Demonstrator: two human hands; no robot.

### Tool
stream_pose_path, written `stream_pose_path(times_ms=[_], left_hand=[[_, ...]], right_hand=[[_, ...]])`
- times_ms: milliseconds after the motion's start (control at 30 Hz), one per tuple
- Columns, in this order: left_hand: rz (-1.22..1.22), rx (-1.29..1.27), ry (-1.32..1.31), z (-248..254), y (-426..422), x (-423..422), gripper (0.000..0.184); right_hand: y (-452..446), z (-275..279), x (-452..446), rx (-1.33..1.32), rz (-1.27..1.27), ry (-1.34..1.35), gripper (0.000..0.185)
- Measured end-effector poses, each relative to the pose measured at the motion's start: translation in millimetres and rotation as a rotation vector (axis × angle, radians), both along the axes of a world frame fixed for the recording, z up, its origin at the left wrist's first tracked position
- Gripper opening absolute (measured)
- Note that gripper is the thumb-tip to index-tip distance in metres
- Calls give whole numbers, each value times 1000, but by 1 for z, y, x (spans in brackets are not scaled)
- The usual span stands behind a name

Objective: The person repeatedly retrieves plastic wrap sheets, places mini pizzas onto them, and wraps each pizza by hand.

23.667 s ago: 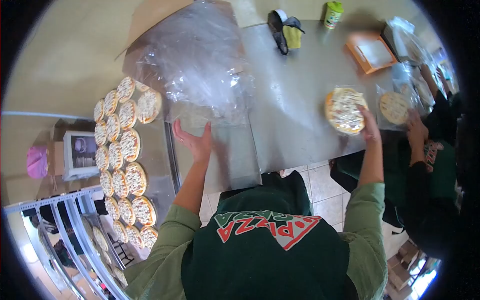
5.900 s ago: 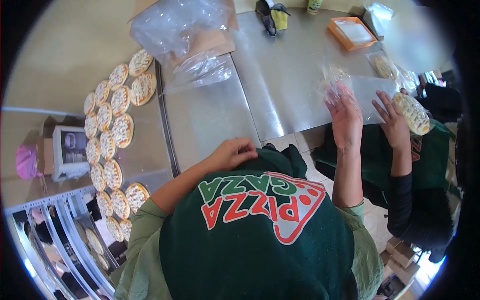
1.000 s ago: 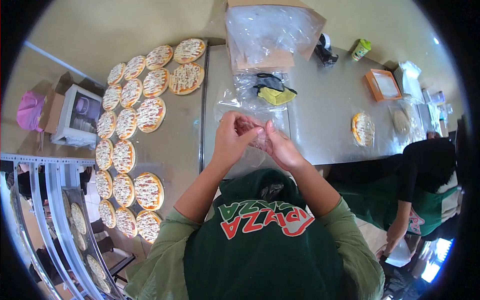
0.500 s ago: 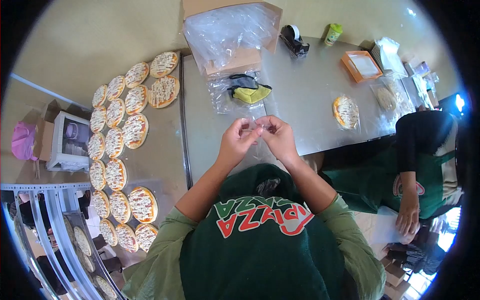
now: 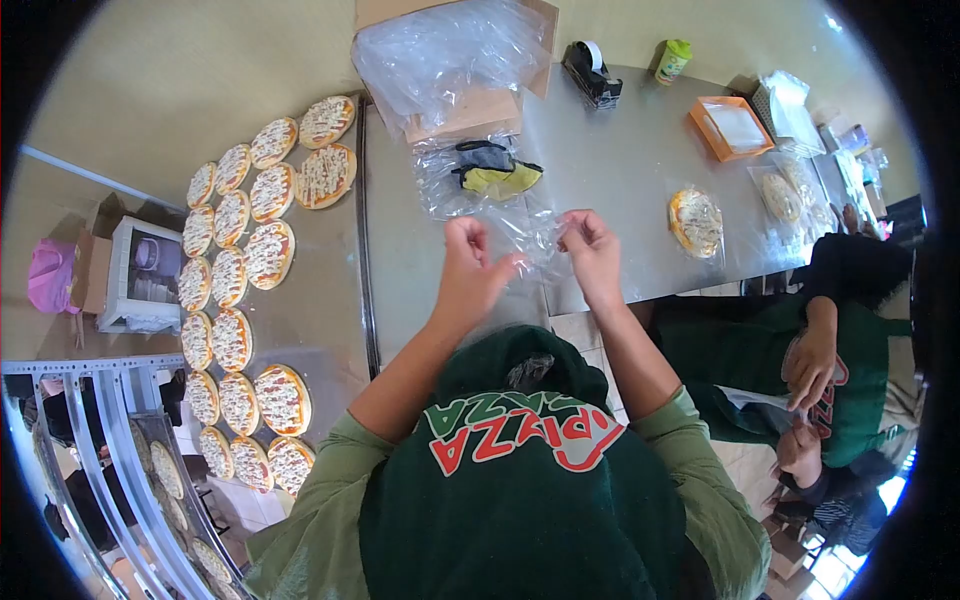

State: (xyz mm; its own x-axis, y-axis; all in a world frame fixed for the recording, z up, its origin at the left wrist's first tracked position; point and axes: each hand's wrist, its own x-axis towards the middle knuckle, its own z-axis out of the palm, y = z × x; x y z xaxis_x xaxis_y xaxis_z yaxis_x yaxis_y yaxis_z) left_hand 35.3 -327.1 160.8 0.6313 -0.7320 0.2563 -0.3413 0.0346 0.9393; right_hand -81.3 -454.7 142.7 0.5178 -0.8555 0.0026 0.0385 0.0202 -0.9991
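A clear plastic bag [image 5: 532, 235] is stretched between my two hands above the steel table. My left hand [image 5: 472, 268] has its fingers curled on the bag's left side, thumb pointing right. At the opposite edge my right hand [image 5: 592, 252] pinches the film between thumb and fingers. Just beyond the hands lie a yellow and grey cloth item with black edging [image 5: 497, 172], which looks like a mask or glove, and a stack of flat clear bags [image 5: 432, 190] under it.
Several topped pizzas [image 5: 268, 255] lie in rows on the left. A box of plastic bags [image 5: 450, 65], tape dispenser [image 5: 594, 80], orange tray [image 5: 712, 150] and bagged pizza [image 5: 696, 222] stand farther off. A co-worker [image 5: 850, 370] handles a clear sheet at right.
My hands have moved apart, the right one to the right, and the bag between them has spread wider. The co-worker's two hands now meet at the clear sheet.
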Motion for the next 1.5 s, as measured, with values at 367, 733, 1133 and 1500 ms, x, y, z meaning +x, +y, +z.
stream_pose_path(times_ms=[367,733,1133,1500], left_hand=[[-74,-66,362,10,3,2,63],[107,86,222,34,-7,7,25],[-327,-492,1380,12,10,41,26],[-128,-310,1298,-10,31,64,39]], right_hand=[[-3,36,-1,-501,-88,121,11],[-18,50,1,-603,-94,162,10],[-22,8,21,116,150,16,4],[-64,-77,-7,834,127,-334,14]])
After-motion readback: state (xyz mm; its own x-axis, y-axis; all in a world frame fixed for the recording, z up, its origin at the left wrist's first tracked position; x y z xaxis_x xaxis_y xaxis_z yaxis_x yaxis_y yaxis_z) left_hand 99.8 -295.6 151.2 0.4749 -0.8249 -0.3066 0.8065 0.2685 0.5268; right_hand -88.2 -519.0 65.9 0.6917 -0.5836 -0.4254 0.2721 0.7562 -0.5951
